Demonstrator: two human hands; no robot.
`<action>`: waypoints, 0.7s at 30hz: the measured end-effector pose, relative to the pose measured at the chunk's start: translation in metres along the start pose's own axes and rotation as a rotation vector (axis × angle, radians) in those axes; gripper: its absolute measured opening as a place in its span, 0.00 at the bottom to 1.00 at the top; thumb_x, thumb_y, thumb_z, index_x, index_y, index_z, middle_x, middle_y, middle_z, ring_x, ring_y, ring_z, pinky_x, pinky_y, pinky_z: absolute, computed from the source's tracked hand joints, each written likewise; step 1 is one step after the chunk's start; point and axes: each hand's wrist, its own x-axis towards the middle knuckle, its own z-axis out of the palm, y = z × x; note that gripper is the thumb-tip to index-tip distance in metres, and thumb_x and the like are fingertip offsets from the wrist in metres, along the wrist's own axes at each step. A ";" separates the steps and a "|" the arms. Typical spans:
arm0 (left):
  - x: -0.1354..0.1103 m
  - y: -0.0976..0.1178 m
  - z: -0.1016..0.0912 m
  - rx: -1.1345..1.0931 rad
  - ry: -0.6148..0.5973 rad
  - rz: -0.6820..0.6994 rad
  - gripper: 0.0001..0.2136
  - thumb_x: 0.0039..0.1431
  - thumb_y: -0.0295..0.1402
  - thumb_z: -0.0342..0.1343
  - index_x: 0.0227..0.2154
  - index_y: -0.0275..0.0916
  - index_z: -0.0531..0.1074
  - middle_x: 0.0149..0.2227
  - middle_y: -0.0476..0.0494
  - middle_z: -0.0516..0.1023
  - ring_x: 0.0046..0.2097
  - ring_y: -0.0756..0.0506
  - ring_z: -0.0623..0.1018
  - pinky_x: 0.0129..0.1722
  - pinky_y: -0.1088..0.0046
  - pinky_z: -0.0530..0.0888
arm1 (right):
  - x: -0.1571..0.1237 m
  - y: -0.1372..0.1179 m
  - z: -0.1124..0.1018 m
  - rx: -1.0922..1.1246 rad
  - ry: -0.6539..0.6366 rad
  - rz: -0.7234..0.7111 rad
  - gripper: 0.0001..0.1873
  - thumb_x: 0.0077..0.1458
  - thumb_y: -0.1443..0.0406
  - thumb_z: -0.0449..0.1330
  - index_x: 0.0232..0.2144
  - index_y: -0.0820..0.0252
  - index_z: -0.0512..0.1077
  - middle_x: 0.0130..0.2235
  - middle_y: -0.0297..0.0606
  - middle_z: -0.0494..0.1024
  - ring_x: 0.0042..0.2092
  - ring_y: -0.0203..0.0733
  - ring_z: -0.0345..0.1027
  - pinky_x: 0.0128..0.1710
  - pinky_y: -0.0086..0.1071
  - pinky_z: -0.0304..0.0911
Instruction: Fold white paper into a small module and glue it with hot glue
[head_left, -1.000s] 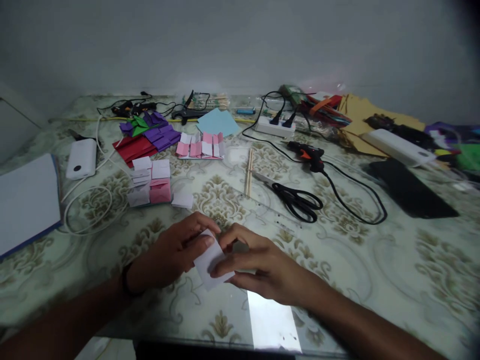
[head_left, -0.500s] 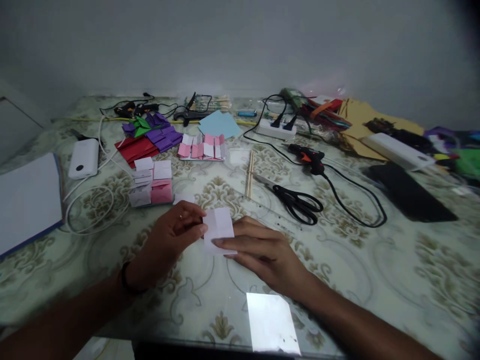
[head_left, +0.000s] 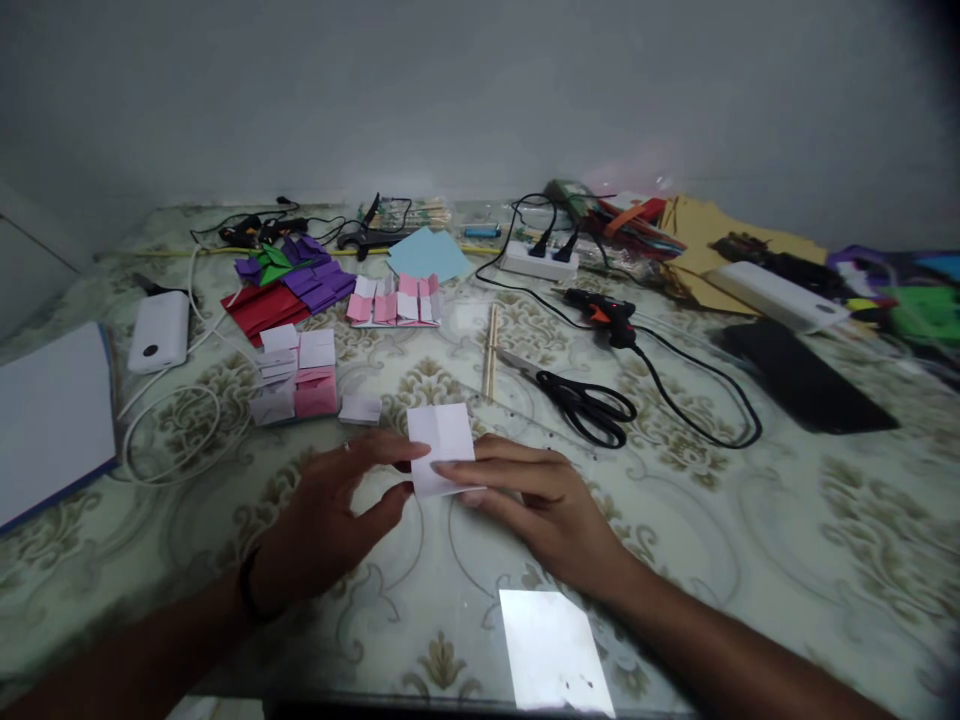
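Note:
A small folded white paper [head_left: 442, 440] lies on the patterned table [head_left: 750, 540] in front of me. My right hand [head_left: 536, 500] rests on its lower edge with the fingers stretched flat, pressing it down. My left hand [head_left: 337, 510] sits just left of the paper, fingers spread, index tip touching its left edge. Neither hand grips anything.
Folded pink and white pieces [head_left: 296, 375] and red, purple and green ones [head_left: 289, 285] lie behind at the left. Black scissors [head_left: 585, 400], wooden sticks [head_left: 493, 350], a glue gun [head_left: 611, 315] with its cord, a power strip [head_left: 540, 262], a white power bank [head_left: 157, 330] and a notebook [head_left: 49, 420] surround the space.
The paper went from being held between both hands to lying flat on the table farther from me. My left hand let go and spread its fingers; my right flattened on the paper.

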 end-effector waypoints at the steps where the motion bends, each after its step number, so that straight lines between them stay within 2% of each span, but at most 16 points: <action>1: 0.001 0.001 0.000 0.031 0.001 0.030 0.16 0.60 0.23 0.60 0.49 0.47 0.81 0.47 0.46 0.85 0.49 0.45 0.82 0.53 0.68 0.77 | 0.000 0.000 0.000 0.002 -0.002 -0.004 0.17 0.66 0.66 0.65 0.54 0.41 0.80 0.45 0.37 0.86 0.43 0.41 0.80 0.41 0.35 0.75; 6: 0.002 0.004 -0.003 0.046 -0.029 0.072 0.13 0.59 0.25 0.62 0.45 0.47 0.82 0.45 0.46 0.86 0.45 0.43 0.84 0.46 0.67 0.79 | 0.000 -0.003 0.000 0.009 -0.010 0.011 0.14 0.67 0.63 0.65 0.53 0.44 0.81 0.45 0.38 0.86 0.43 0.42 0.80 0.42 0.35 0.76; 11: 0.002 0.003 -0.004 0.035 -0.020 0.120 0.08 0.60 0.26 0.64 0.39 0.46 0.84 0.40 0.46 0.85 0.40 0.46 0.84 0.43 0.70 0.79 | 0.002 -0.007 0.000 0.066 -0.013 0.072 0.11 0.67 0.60 0.64 0.49 0.45 0.83 0.45 0.38 0.86 0.43 0.42 0.81 0.44 0.36 0.77; 15: 0.000 0.004 -0.006 0.063 -0.044 0.109 0.08 0.63 0.27 0.61 0.41 0.45 0.83 0.42 0.44 0.84 0.42 0.44 0.82 0.44 0.67 0.78 | 0.003 -0.009 -0.001 0.057 -0.014 0.077 0.11 0.69 0.60 0.62 0.48 0.47 0.84 0.44 0.38 0.85 0.44 0.41 0.80 0.45 0.34 0.75; 18: -0.002 0.004 -0.006 -0.016 -0.100 0.058 0.04 0.65 0.31 0.59 0.39 0.42 0.78 0.41 0.44 0.81 0.43 0.44 0.81 0.45 0.67 0.76 | 0.003 -0.008 -0.001 0.034 0.002 0.059 0.10 0.69 0.61 0.62 0.45 0.51 0.84 0.42 0.38 0.85 0.43 0.40 0.79 0.44 0.32 0.73; 19: -0.003 0.003 -0.006 -0.082 -0.089 0.030 0.03 0.66 0.33 0.58 0.37 0.41 0.75 0.38 0.45 0.80 0.41 0.44 0.80 0.42 0.67 0.76 | 0.003 -0.007 -0.001 0.027 0.003 0.052 0.09 0.69 0.62 0.62 0.44 0.51 0.84 0.41 0.38 0.84 0.42 0.39 0.79 0.43 0.32 0.73; 21: -0.002 0.001 -0.003 -0.193 -0.014 -0.071 0.07 0.64 0.35 0.61 0.34 0.41 0.69 0.32 0.49 0.77 0.35 0.47 0.78 0.38 0.71 0.75 | 0.002 -0.006 0.000 0.015 -0.014 0.029 0.09 0.69 0.63 0.62 0.43 0.53 0.83 0.40 0.38 0.84 0.41 0.39 0.78 0.43 0.32 0.72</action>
